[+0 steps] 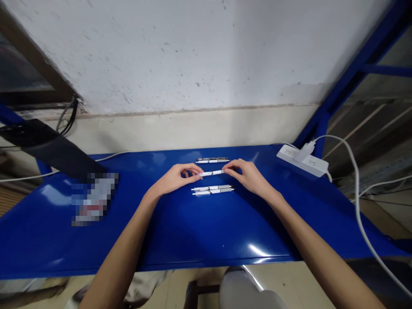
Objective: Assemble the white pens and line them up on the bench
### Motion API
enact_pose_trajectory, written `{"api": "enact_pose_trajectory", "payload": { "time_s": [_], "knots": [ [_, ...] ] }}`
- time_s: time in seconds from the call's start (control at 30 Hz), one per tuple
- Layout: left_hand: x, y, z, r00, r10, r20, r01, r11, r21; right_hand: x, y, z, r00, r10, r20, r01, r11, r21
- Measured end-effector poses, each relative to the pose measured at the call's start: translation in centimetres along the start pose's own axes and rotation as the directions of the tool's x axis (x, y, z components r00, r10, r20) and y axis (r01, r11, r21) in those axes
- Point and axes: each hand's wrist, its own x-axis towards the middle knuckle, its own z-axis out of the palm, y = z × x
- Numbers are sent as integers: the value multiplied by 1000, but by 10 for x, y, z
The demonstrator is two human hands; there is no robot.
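Observation:
A white pen (pixel 212 173) lies level between my two hands, held at both ends. My left hand (pixel 178 177) pinches its left end between thumb and fingers. At the other end my right hand (pixel 246 172) grips the tip with thumb and forefinger. Just beyond it, a small group of pens (pixel 212 160) lies side by side on the blue table (pixel 206 231). Nearer to me, more white and grey pens (pixel 213 190) lie parallel to the held one. Whether the held pen touches the table I cannot tell.
A white power strip (pixel 302 159) with a plug and cable sits at the table's back right. To the left are a dark panel-like object (pixel 61 150) and a blurred-out item (pixel 96 199). A wall (pixel 199 77) rises behind the table; a stool (pixel 247 289) stands below its front edge.

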Motion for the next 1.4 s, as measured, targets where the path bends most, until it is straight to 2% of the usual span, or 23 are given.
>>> {"api": "enact_pose_trajectory", "payload": {
  "time_s": [0.13, 0.3, 0.53, 0.67, 0.83, 0.93, 1.4],
  "knots": [
    [-2, -6, -5, 997, 12, 76, -17, 998, 65, -2, 2, 6, 993, -9, 114, 15, 999, -47],
    [-3, -12, -6, 987, 22, 158, -39, 994, 102, -5, 3, 10, 987, -15, 161, 27, 997, -72],
    [-4, -10, -8, 970, -72, 233, 50, 994, 99, -4, -2, 7, 974, 29, 225, -7, 995, -98],
    [-5, -9, -10, 962, -118, 247, 109, 993, 50, -4, 0, 5, 973, 72, 221, -55, 995, -80],
    [-8, -11, -13, 933, -168, 318, 201, 977, -73, -5, 2, 2, 967, 90, 238, -77, 995, -62],
    [-9, -11, -14, 934, -175, 313, 222, 967, -122, -5, 1, 1, 965, 93, 245, -82, 995, -56],
    [-7, -2, -8, 936, -210, 284, 249, 962, -111, -5, 0, 0, 961, 125, 245, -111, 991, -71]
  ]
}}
